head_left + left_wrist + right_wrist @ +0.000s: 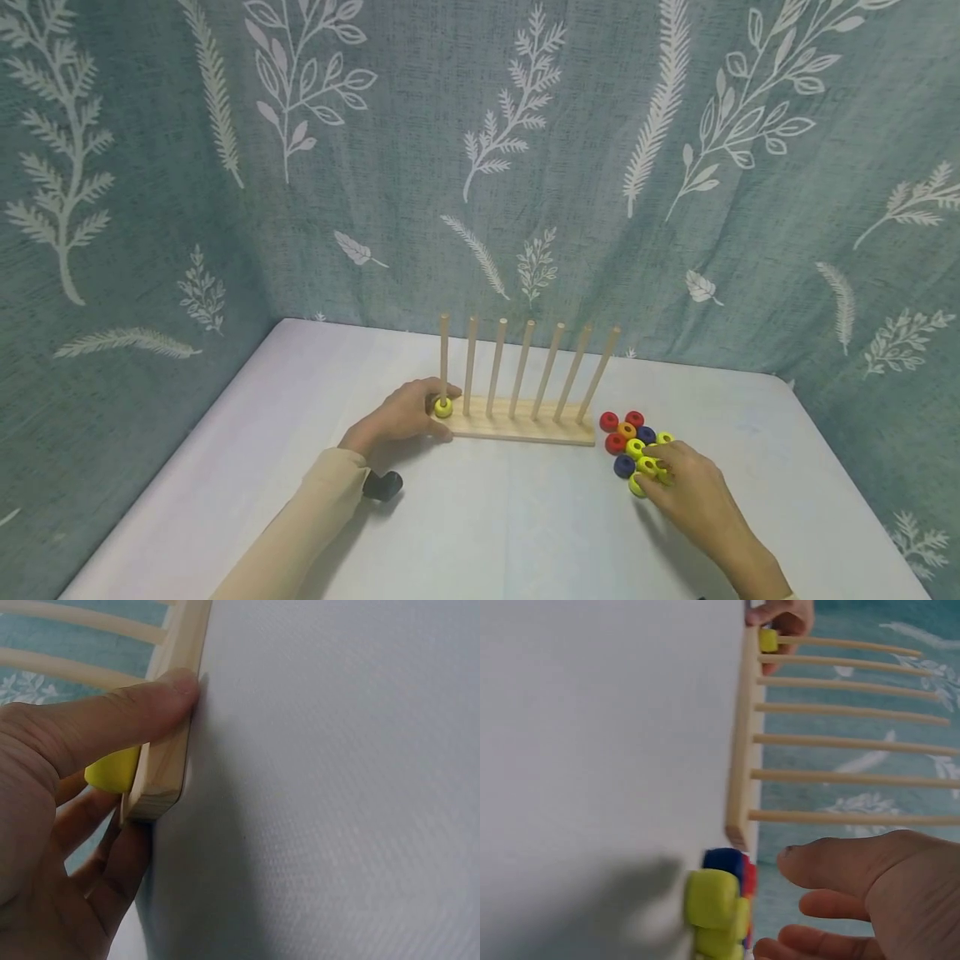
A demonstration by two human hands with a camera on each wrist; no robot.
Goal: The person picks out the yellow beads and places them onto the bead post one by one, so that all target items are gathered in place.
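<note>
Wooden peg stand (517,427) and beads (631,452): handling
Left hand (405,414) grips the stand's left end; right hand (688,493), fingers parted and apparently empty, is at the beads right of the stand. Beads should be light, hard and possibly slippery: pinch opposite sides, leaving the hole clear.

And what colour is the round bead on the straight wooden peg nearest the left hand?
Yellow; the round bead shows best in the left wrist view.

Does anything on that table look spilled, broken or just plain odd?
Nothing stands out. The wooden rack looks flat, its pegs look whole, and the loose beads sit bunched beside it, not scattered.
</note>
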